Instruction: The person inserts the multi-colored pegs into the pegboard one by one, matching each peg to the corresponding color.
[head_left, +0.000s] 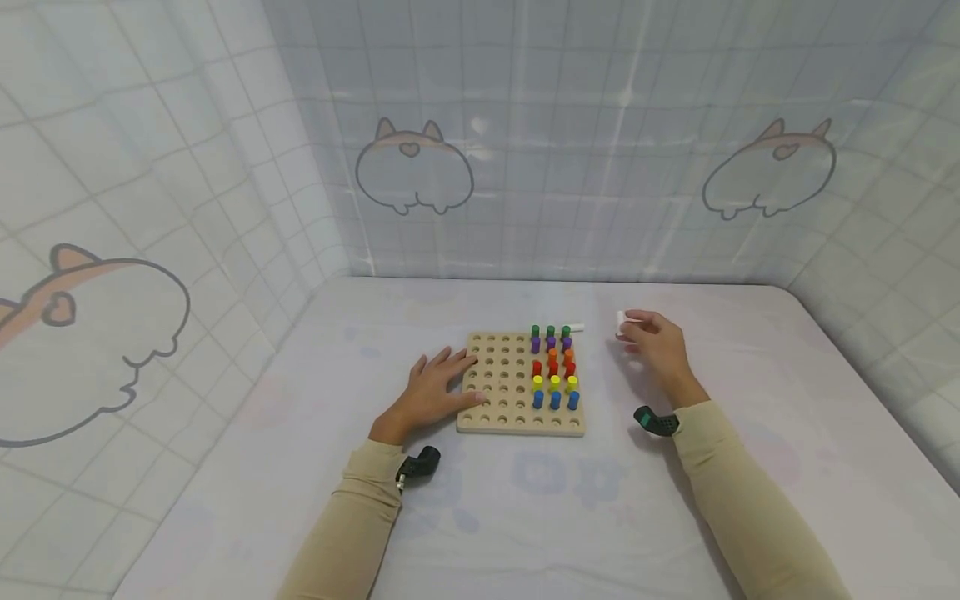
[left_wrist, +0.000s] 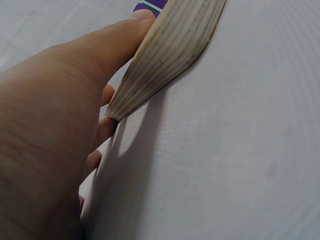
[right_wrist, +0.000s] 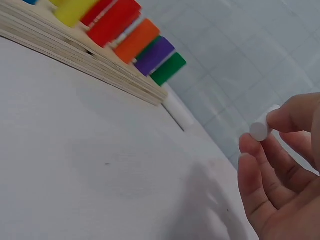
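Note:
A wooden pegboard (head_left: 495, 427) lies on the table, its right side filled with rows of green, purple, orange, red, yellow and blue pegs (head_left: 556, 400). My left hand (head_left: 429, 396) rests on the board's left edge, fingers spread and thumb over the top. To the right of the board, my right hand (head_left: 658, 350) pinches a white peg (right_wrist: 259, 131) between thumb and fingertips, raised above the table. Another white peg (head_left: 577, 327) lies on the table by the board's far right corner.
A pale tablecloth (head_left: 555, 517) covers the table. Tiled-pattern curtains (head_left: 555, 167) with cartoon animals hang at the back and both sides. A dark device (head_left: 422, 463) is strapped to the left wrist and a similar one (head_left: 656, 422) to the right.

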